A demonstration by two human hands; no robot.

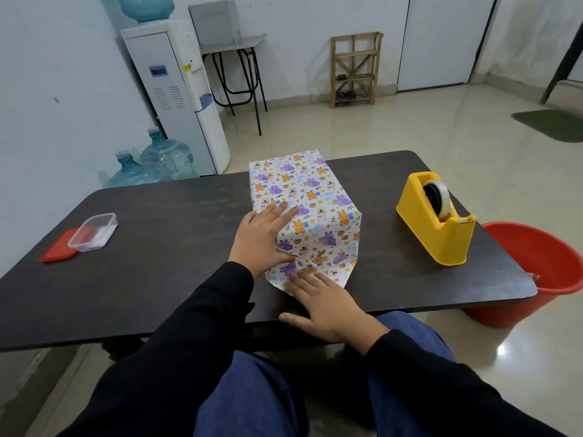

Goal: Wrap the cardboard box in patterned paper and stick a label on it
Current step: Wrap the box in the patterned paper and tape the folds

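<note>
The box [310, 200] stands in the middle of the dark table [164, 247], covered in white paper printed with purple and orange animals. Its near end shows folded side flaps and a bottom flap [318, 272] lying flat on the table. My left hand [263, 239] lies flat against the box's left near corner, fingers straight on the top and thumb along the fold. My right hand [328, 305] presses the bottom flap down with straight fingers, thumb spread on the table.
A yellow tape dispenser [437, 220] with a clear roll stands at the right. A clear plastic container [93, 231] and its red lid [60, 249] sit at the left. A red bucket [533, 272] stands on the floor beyond the table's right edge.
</note>
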